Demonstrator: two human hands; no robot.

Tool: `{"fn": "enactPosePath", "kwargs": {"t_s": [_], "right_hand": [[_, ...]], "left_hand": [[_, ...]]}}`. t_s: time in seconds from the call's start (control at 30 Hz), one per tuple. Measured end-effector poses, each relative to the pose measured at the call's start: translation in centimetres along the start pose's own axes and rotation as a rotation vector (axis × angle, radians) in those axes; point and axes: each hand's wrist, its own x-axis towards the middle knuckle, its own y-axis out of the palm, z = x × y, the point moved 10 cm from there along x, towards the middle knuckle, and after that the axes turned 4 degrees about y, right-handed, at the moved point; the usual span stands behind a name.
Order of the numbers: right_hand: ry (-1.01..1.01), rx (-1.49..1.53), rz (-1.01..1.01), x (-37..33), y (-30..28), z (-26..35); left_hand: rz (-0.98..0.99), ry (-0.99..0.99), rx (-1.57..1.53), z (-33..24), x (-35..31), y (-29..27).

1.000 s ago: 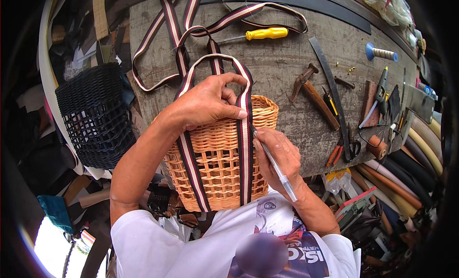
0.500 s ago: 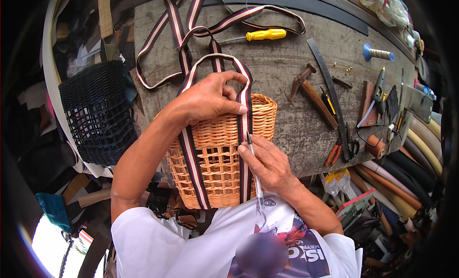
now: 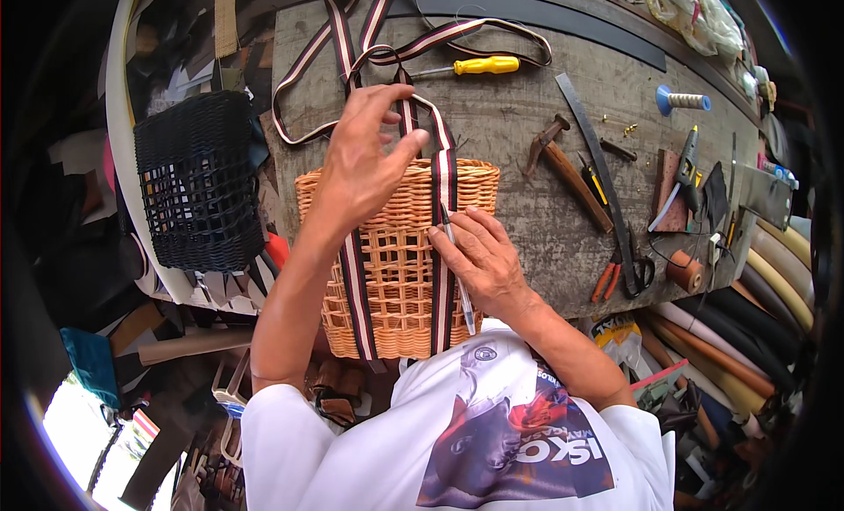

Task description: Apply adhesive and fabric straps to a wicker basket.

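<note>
A honey-coloured wicker basket (image 3: 396, 328) stands upright against the table's near edge. Down its front run two lengths of a dark striped webbing strap (image 3: 444, 170), joined in a loop above the rim. My left hand (image 3: 369, 155) hovers over the basket's rim at the loop, thumb and fingers apart, holding nothing; it hides part of the strap. In the fingers of my right hand (image 3: 485, 258) is a clear-barrelled pen (image 3: 462, 295), its dark tip pointing up alongside the right strap length. That hand rests against the basket front at this strap.
More strap lies looped at the table's back, near a yellow-handled screwdriver (image 3: 486, 65). To the right are a hammer (image 3: 571, 177), a long metal strip (image 3: 598, 150), scissors (image 3: 640, 273), a glue gun (image 3: 688, 168) and a thread spool (image 3: 682, 99). A black woven basket (image 3: 198, 190) stands left.
My left hand has let go of the strap loop and lifted, its fingers spreading. My right hand keeps the pen at the right strap length. The view has shifted slightly.
</note>
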Motion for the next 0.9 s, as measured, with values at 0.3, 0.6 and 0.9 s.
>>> {"fn": "enactPosePath", "kwargs": {"t_s": [0.3,0.6,0.9], "right_hand": [[0.031,0.151,-0.017,0.2,-0.8,-0.8],[0.031,0.326,-0.049,0.4,-1.8,-2.6],[-0.029,0.295,-0.107,0.3,-2.7,-1.6]], "left_hand": [[-0.175,0.147,0.251,-3.1,-13.5,5.2],[-0.319,0.266,0.48,-3.7,-15.0,7.9],[-0.283,0.197,0.684,-3.9,-15.1,7.6]]}}
